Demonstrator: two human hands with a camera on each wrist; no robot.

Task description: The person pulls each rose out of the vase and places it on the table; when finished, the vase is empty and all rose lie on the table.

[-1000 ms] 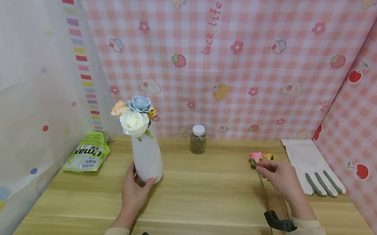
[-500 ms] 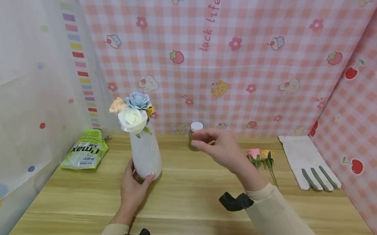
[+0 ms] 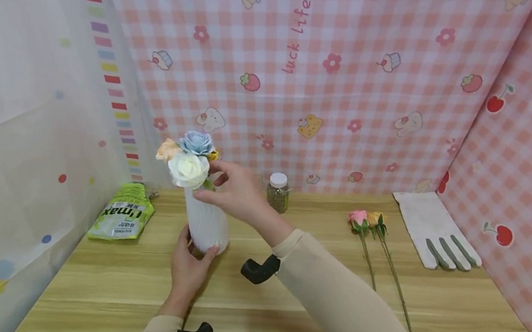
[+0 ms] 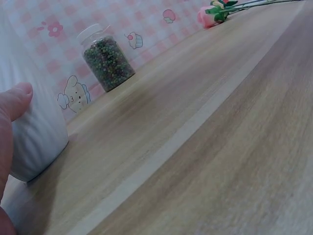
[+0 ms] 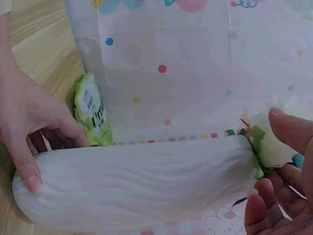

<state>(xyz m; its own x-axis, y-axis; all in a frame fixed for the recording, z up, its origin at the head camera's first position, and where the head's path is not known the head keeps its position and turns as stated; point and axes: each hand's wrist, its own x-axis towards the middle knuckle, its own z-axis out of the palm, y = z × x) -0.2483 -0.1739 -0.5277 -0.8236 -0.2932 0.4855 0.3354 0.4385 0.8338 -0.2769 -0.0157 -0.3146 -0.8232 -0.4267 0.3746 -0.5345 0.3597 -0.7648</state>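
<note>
A white vase (image 3: 205, 219) with a rippled surface stands toward the left of the table. My left hand (image 3: 189, 269) grips it low down, thumb on the near side, as the left wrist view also shows. From its mouth rise artificial roses: a white rose (image 3: 189, 170), a blue rose (image 3: 196, 143), a peach rose (image 3: 167, 151) and a partly hidden yellow flower (image 3: 212, 155). My right hand (image 3: 240, 191) is at the vase's neck beside the blooms. In the right wrist view, its thumb and fingers are spread apart next to the white rose (image 5: 271, 149).
A pink rose (image 3: 358, 217) and a yellow-orange rose (image 3: 374, 219) lie at the right on long stems. Beyond them is a white glove (image 3: 429, 225) with grey-green fingers. A white-lidded jar of small beads (image 3: 278, 196) stands at the back, and a green bag (image 3: 123, 214) lies far left.
My right hand has let go of the pink rose's stem and moved left across the table to the vase's neck. The left hand stays on the vase.
</note>
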